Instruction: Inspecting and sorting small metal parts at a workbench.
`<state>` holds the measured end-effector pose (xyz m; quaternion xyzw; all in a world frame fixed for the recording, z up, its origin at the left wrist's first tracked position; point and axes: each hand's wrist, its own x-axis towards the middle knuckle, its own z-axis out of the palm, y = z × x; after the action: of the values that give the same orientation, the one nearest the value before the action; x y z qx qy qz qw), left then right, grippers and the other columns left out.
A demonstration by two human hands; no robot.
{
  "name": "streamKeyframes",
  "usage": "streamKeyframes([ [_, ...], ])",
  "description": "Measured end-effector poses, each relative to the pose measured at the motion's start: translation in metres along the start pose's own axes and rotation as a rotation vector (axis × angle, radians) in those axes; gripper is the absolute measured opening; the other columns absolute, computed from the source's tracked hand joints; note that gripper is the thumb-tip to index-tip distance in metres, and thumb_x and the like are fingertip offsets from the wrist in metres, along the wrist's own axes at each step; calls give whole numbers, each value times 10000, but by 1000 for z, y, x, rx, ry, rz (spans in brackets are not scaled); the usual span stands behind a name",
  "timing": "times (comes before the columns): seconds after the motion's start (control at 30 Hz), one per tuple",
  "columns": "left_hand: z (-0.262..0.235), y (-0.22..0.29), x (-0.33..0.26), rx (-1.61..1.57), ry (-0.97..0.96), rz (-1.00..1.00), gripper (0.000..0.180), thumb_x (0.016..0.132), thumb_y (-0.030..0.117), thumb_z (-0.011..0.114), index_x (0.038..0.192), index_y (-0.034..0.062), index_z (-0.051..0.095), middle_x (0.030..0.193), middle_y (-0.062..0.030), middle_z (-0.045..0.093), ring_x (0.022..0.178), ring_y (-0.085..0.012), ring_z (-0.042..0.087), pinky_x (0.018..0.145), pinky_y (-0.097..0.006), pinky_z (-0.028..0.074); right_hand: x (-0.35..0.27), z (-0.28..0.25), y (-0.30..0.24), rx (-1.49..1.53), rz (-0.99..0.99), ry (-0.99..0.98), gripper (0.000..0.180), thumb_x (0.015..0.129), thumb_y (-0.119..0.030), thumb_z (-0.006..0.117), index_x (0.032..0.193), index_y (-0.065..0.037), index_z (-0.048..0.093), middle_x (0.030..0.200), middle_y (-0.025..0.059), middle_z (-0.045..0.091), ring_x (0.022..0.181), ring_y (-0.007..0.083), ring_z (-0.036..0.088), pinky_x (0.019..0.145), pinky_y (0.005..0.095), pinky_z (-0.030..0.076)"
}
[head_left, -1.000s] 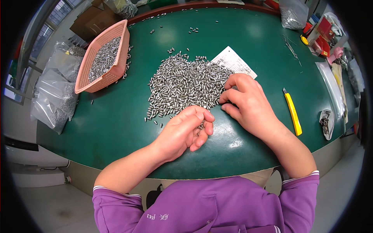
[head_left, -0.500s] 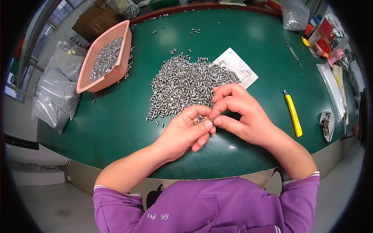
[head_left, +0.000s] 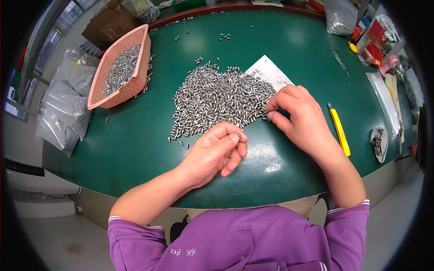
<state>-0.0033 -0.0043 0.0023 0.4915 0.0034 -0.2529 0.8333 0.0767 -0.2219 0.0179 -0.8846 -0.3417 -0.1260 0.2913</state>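
Observation:
A broad pile of small silvery metal cylinders (head_left: 217, 97) lies on the green table. Just in front of it, my left hand (head_left: 210, 153) is closed. One small cylinder (head_left: 238, 136) shows between its thumb and forefinger, and a few more are partly hidden in the curled fingers. My right hand (head_left: 300, 113) is at the pile's right edge, fingers bent and the thumb close to the fingertips. Whatever is between those tips is too small to make out. Behind this hand, a white printed sheet (head_left: 270, 72) is partly covered by the pile.
A pink plastic basket (head_left: 145, 58) of similar cylinders stands at the left, beside filled clear bags (head_left: 63, 115). A yellow utility knife (head_left: 340, 131) lies to the right, near a small white pouch (head_left: 379, 144). Thin wires (head_left: 337, 58) and a clear plastic sleeve (head_left: 384, 101) lie farther right.
My right hand has left my left hand and moved right and away from me to the pile's edge. The left hand stays nearly in place, still holding cylinders.

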Motion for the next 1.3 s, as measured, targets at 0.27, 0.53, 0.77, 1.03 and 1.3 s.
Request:
streamKeyframes([
  [0.27, 1, -1, -1, -28, 12, -2, 215, 998, 191, 388, 1098, 31, 490, 915, -100, 546, 601, -108, 461, 456, -216, 367, -3, 2, 0, -29, 8, -95, 119, 709, -70, 708, 800, -53, 633, 807, 76, 593, 849, 273, 560, 762, 373, 454],
  [0.53, -1, 0, 0, -23, -14, -34, 149, 980, 142, 433, 1076, 54, 506, 894, -61, 554, 601, -88, 500, 481, -215, 381, -5, 3, -1, -52, 0, -148, 98, 720, -63, 686, 792, -52, 620, 797, 75, 594, 835, 278, 563, 762, 379, 456],
  [0.77, 2, 0, 0, 38, 40, -51, 134, 980, 135, 437, 1073, 61, 501, 872, -65, 545, 577, -73, 449, 421, -190, 343, -1, 3, -9, 133, -33, -86, 92, 745, -63, 680, 814, -56, 619, 799, 65, 588, 838, 267, 565, 769, 364, 454],
  [1.03, 4, 0, -1, 98, 16, -82, 116, 971, 137, 494, 1054, 58, 474, 838, -45, 555, 566, -71, 487, 458, -212, 386, -2, 13, -23, 394, -246, -112, 111, 757, -60, 690, 856, -90, 651, 851, 31, 605, 832, 233, 565, 741, 350, 458],
  [1.3, 1, 1, 0, 27, 0, -71, 143, 1002, 166, 404, 1048, 68, 496, 840, -72, 542, 559, -93, 455, 434, -201, 348, 2, 8, -3, 73, -130, 16, 131, 712, -59, 710, 825, -85, 649, 857, 38, 588, 839, 244, 558, 732, 359, 463],
])
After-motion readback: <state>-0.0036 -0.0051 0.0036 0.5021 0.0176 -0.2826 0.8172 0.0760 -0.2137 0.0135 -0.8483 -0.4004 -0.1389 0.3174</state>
